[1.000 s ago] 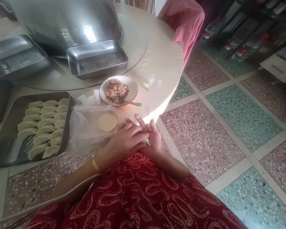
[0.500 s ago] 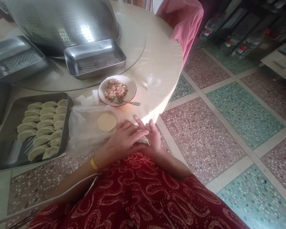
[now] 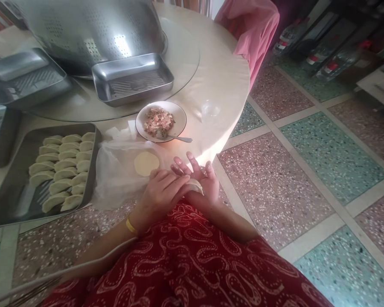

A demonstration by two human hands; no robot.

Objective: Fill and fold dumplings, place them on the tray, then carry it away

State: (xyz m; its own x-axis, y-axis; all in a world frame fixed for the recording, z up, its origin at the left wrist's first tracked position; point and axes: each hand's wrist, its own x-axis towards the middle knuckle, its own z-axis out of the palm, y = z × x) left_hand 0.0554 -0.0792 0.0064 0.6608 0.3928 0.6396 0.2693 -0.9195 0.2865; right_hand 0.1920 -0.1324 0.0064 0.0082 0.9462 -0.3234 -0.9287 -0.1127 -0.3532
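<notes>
A folded dumpling [image 3: 194,186] is held between both hands just above the lap, off the near edge of the table [image 3: 224,85]. It is cupped in the right hand [image 3: 202,182], whose fingers are spread upward, and pinched from the left by the closed fingertips of the left hand [image 3: 161,189]. Its long axis runs left to right. A round wrapper [image 3: 146,163] is seen on plastic just beyond the left hand; the tray [image 3: 6,196] of dumplings lies farther left.

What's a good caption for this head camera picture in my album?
Both hands, left and right, pinch a dumpling beside a tray of dumplings.
</notes>
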